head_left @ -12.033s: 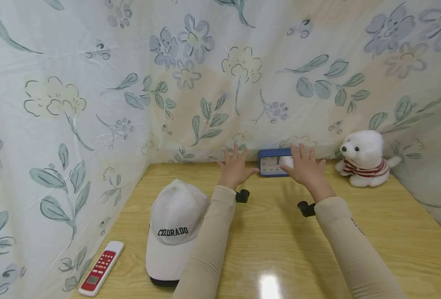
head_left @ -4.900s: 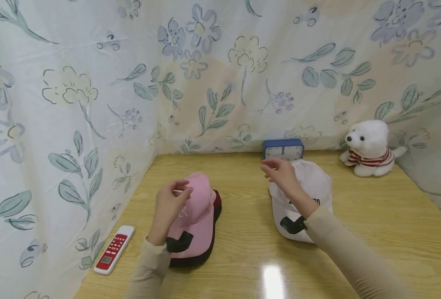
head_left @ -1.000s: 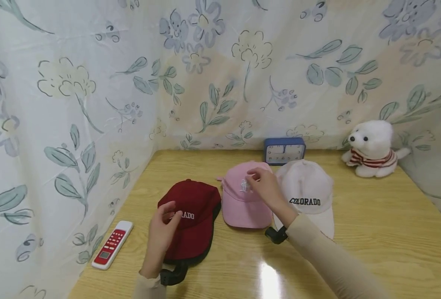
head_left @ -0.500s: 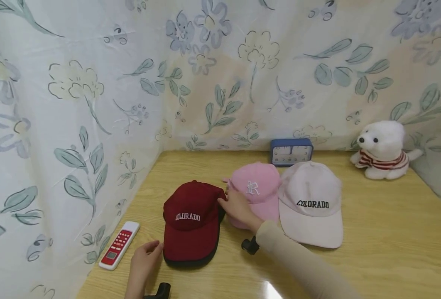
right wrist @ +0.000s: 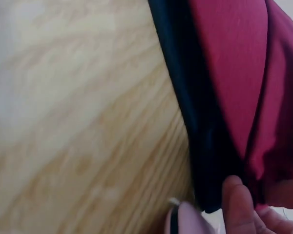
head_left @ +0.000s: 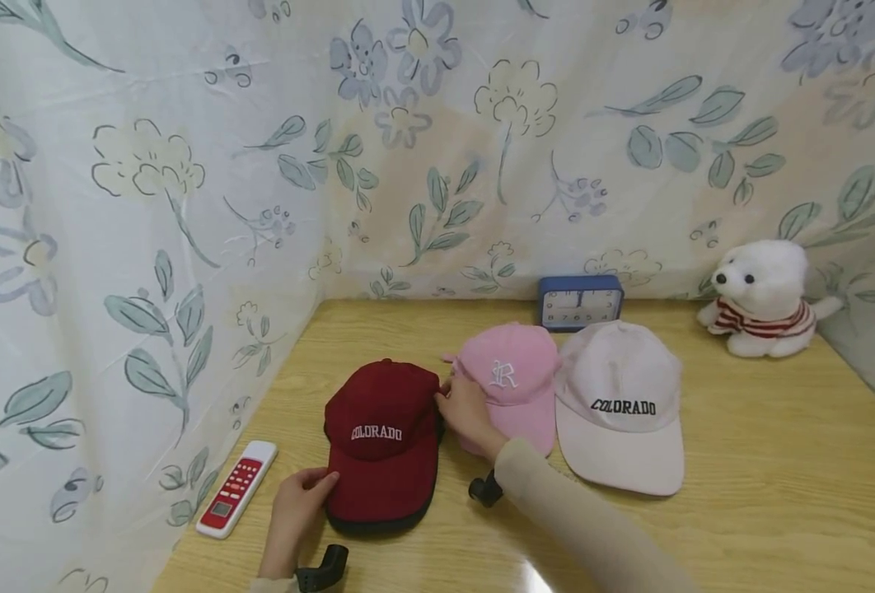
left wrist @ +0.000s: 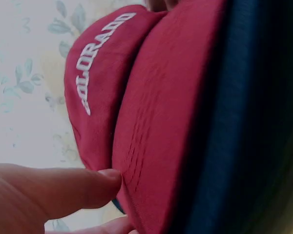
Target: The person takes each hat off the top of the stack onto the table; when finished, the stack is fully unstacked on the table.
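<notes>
Red Colorado cap [head_left: 383, 441] sits on the worktop [head_left: 741, 461] right between your hands, brim toward you, crown toward the curtain; its long axis runs near to far. Your left hand [head_left: 298, 509] is at the brim's near-left corner, thumb [left wrist: 68, 187] pressed on the red brim top and a finger showing under the edge, so it pinches the brim. Your right hand [head_left: 467, 412] is at the cap's right side, where crown meets brim; fingertips [right wrist: 237, 207] touch the dark edge there, fingers fairly straight, not closed round anything that shows. Both hands are on the cap; neither is nearer.

A black layer [right wrist: 195, 122] shows under the red brim: underside or another cap beneath, cannot tell. Pink cap [head_left: 510, 383] lies just beside your right hand, partly behind it; white Colorado cap [head_left: 623, 408] touches the pink one on the far side.
</notes>
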`<state>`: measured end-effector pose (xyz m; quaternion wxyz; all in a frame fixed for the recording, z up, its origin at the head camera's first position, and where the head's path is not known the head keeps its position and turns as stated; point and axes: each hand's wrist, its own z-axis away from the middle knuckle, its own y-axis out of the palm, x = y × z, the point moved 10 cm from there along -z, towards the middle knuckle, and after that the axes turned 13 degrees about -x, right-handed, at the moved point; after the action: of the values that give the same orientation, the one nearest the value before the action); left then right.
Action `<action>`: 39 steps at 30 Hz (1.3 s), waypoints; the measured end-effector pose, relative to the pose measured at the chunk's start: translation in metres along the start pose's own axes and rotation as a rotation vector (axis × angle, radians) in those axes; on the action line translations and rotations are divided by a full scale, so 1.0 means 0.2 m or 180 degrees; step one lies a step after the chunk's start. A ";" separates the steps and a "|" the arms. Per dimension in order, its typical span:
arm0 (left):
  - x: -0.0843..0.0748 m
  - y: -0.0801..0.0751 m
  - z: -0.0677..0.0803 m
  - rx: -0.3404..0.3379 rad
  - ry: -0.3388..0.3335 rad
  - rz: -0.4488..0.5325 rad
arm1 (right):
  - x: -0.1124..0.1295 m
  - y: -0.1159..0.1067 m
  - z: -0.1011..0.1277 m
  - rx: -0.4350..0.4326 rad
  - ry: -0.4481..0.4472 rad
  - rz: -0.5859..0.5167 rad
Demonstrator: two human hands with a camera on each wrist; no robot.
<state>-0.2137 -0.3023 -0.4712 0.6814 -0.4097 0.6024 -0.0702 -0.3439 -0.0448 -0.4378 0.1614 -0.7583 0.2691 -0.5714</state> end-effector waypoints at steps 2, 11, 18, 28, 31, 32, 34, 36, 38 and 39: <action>0.00 0.01 0.00 0.0005 -0.0088 0.0149 | 0.00 -0.01 0.01 -0.0049 0.0082 -0.0150; -0.02 -0.03 0.01 0.0086 -0.0610 0.1118 | 0.14 -0.12 -0.04 -0.0251 -0.0085 -0.0580; -0.25 -0.17 0.00 -0.0264 -0.0469 0.1391 | 0.29 -0.28 -0.15 -0.0286 -0.0072 -0.0908; -0.80 0.13 0.06 0.0040 0.0000 0.2586 | 0.18 -0.94 -0.34 -0.0540 -0.0008 -0.1092; -1.00 0.35 0.14 0.0370 0.0081 0.2825 | 0.05 -1.22 -0.35 -0.0636 0.0049 -0.0914; -1.06 0.43 0.17 0.0483 0.0073 0.2885 | -0.01 -1.32 -0.34 -0.0644 0.0086 -0.0889; -1.19 0.60 0.24 0.0683 0.0096 0.3005 | -0.11 -1.52 -0.32 -0.0737 0.0093 -0.0719; -1.31 0.76 0.33 0.0867 0.0112 0.3098 | -0.23 -1.71 -0.29 -0.0808 0.0140 -0.0595; -1.41 0.91 0.43 0.1015 0.0102 0.3163 | -0.34 -1.88 -0.26 -0.0833 0.0201 -0.0467; -1.46 0.98 0.48 0.1083 0.0102 0.3199 | -0.40 -1.95 -0.24 -0.0859 0.0233 -0.0320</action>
<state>-0.2850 0.0423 -0.3805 0.6786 0.0470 0.7149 0.1621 -0.3189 0.3184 -0.2703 0.0194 -0.7643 0.3109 -0.5646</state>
